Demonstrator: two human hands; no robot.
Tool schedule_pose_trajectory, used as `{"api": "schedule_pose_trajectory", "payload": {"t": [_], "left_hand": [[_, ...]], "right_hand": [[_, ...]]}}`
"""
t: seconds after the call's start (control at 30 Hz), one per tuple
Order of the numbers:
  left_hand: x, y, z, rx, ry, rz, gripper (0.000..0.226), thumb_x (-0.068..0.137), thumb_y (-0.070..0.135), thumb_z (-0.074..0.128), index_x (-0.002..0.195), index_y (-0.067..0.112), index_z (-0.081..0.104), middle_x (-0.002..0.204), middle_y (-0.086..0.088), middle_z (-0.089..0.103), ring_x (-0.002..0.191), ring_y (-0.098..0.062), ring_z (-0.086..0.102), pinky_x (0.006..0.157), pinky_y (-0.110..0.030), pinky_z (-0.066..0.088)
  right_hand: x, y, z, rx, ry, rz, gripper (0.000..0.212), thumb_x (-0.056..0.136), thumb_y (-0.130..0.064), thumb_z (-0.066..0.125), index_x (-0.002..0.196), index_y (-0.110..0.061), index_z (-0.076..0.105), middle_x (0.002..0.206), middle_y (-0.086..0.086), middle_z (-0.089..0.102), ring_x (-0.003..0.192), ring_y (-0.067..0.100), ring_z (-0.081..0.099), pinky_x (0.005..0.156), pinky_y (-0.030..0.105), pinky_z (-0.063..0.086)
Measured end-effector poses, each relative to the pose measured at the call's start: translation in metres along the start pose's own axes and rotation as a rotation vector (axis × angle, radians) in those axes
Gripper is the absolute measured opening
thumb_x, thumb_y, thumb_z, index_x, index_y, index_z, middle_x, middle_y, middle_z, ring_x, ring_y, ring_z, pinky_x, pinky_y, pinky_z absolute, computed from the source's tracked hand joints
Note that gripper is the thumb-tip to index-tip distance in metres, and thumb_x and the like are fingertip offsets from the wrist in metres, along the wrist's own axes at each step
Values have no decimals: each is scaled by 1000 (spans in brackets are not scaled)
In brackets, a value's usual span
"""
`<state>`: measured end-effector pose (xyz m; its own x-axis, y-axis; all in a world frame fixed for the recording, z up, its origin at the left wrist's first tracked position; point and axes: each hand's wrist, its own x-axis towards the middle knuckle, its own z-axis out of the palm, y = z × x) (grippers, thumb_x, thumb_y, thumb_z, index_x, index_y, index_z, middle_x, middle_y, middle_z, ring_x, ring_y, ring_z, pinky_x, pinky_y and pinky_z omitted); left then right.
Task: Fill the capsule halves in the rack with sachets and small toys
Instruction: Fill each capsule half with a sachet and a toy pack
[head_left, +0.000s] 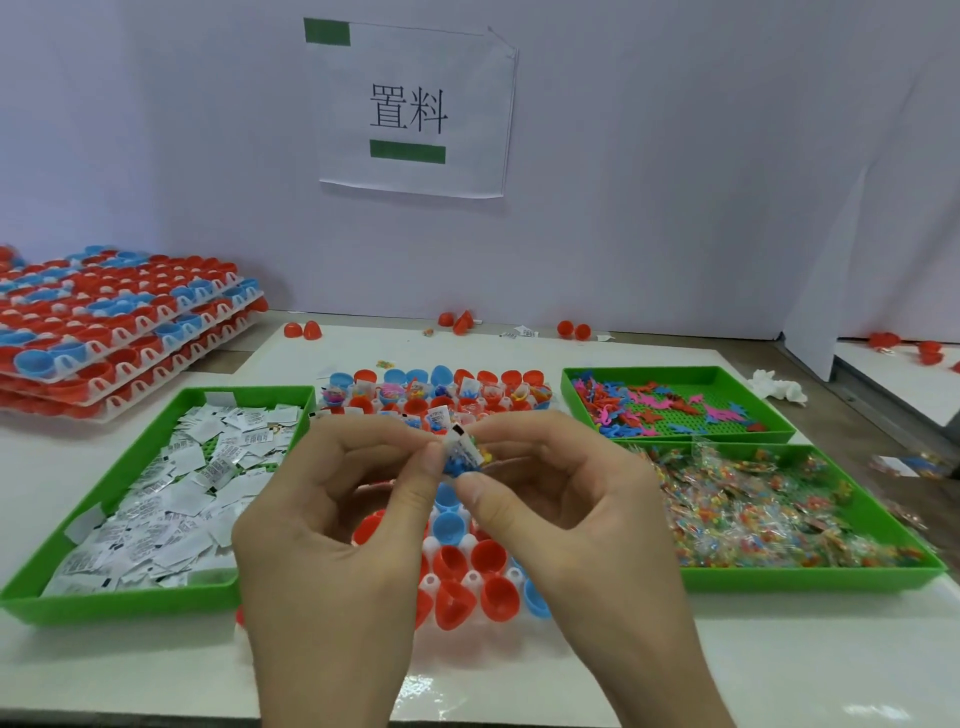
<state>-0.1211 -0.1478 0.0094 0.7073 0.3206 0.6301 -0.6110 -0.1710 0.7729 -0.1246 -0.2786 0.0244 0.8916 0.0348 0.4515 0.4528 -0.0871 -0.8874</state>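
left hand (332, 519): thumb and forefinger pinch the bundle from its left side, other fingers curled loosely underneath
right hand (561, 499): thumb and forefinger pinch the same bundle from the right, so both hands are on it
bundle (460, 452): white sachet with a black mark pressed against a small blue toy, a few yellow-orange bits at its right edge (can't tell if those are loose or bagged)
bundle position: held in the air above the middle of the rack, not touching any capsule half
rack (470, 577): white, flat on the worktop (519, 675) between the green trays, partly hidden by both hands
far rows (436, 395): red and blue capsule halves holding sachets and coloured toys
near rows (452, 561): red and blue halves, open side up, bare insides showing
left tray (104, 605): green, heaped with white sachets (171, 467), just beside the rack
far right tray (670, 370): green, small pink, red and blue toys (644, 402)
near right tray (810, 579): green, clear packets (769, 509) of multicoloured bits
stacked racks (119, 332): far left, several layers of red and blue halves
back edge: loose red halves (303, 329) on the worktop
wall: paper sign (415, 109) held by green tape
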Motion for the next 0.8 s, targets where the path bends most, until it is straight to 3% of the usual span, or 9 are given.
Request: {"api": "schedule_pose_trajectory", "payload": {"t": [0.2, 0.4, 0.8], "left_hand": [[-1, 2, 2, -10, 9, -79, 31, 78, -3, 75, 78, 28, 70, 77, 5, 74, 73, -14, 72, 66, -14, 54], [0, 4, 2, 53, -71, -50, 28, 82, 13, 61, 81, 41, 67, 81, 11, 71, 79, -10, 69, 66, -12, 52], [1, 7, 3, -74, -98, -112, 16, 79, 16, 68, 84, 31, 69, 82, 4, 73, 72, -12, 69, 63, -14, 53]], "right_hand": [[2, 3, 2, -22, -8, -8, 28, 79, -14, 78, 96, -35, 72, 87, -11, 75, 83, 10, 73, 72, 18, 57], [2, 5, 2, 2, -50, 17, 28, 76, -19, 75, 98, -37, 72, 92, -10, 75, 87, 11, 72, 77, 22, 58], [2, 3, -1, 26, 21, -36, 21, 75, -17, 75, 89, -33, 74, 81, -10, 76, 75, 9, 73, 69, 18, 56]]}}
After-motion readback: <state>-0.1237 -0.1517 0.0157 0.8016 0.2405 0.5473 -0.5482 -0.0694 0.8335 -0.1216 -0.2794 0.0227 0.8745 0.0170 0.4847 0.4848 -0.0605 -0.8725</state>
